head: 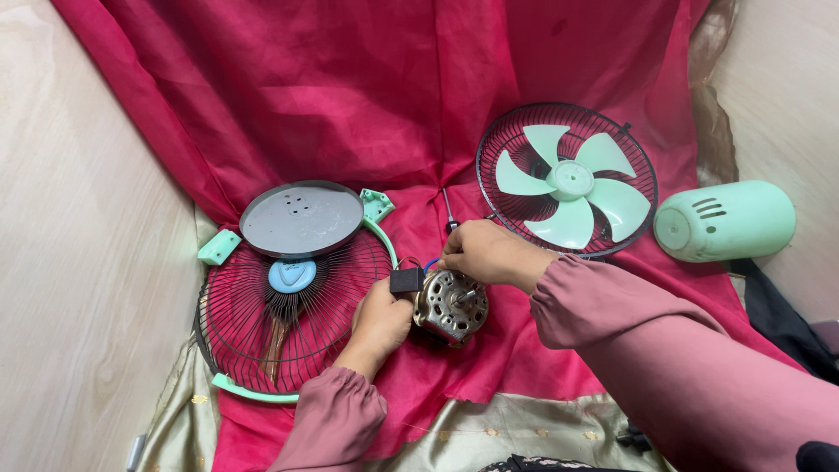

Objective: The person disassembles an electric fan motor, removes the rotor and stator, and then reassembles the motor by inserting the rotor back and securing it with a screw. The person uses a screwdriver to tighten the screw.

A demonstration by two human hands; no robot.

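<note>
Motor point(451, 306) on cloth point(367, 105), between front grille point(288, 323) left and bladed grille point(568, 179) right.

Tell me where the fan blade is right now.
In the head view, the pale green fan blade sits upper right inside the rear wire guard, between the right hand and the green motor cover.

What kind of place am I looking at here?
Probably a home or small repair spot, worked at floor level: a red cloth spread over pale wood-look flooring, with fan parts laid out, a motor and bladed grille.
</note>
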